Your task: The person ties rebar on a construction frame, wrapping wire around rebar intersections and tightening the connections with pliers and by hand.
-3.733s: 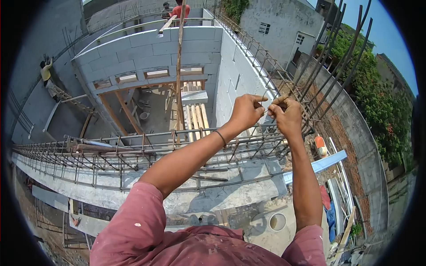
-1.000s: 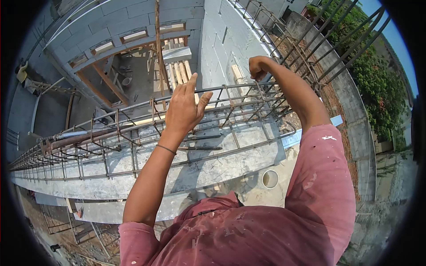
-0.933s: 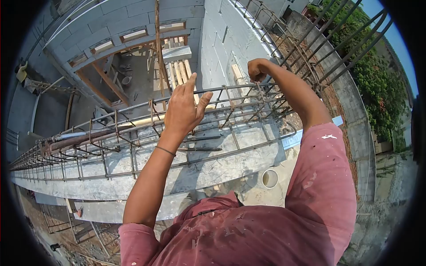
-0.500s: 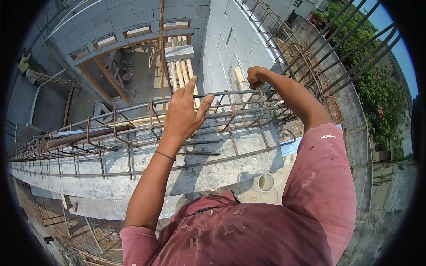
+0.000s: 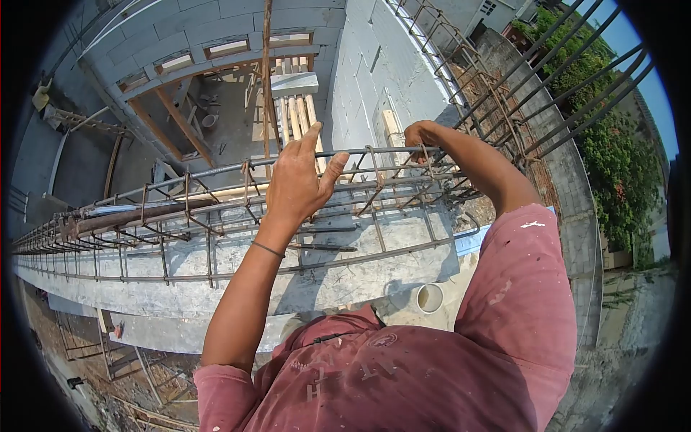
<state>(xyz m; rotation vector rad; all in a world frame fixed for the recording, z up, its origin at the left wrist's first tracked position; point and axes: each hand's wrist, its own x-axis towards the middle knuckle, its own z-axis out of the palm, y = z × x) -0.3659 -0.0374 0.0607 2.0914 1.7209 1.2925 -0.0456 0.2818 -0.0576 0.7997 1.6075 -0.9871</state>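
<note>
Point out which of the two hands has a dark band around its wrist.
The left hand, with its thumb spread: a thin dark band rings its wrist. The right hand, bent down at the rebar cage, shows no band.

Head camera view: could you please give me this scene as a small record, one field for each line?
Rebar cage: lies lengthwise above a grey surface
Left hand: open, thumb spread, seen against the cage; contact unclear
Right hand: bent down at the cage, partly hidden; grip unclear
Pale bucket: open-topped, seen beside the maroon shirt
Background: block wall, upright wooden pole
</note>
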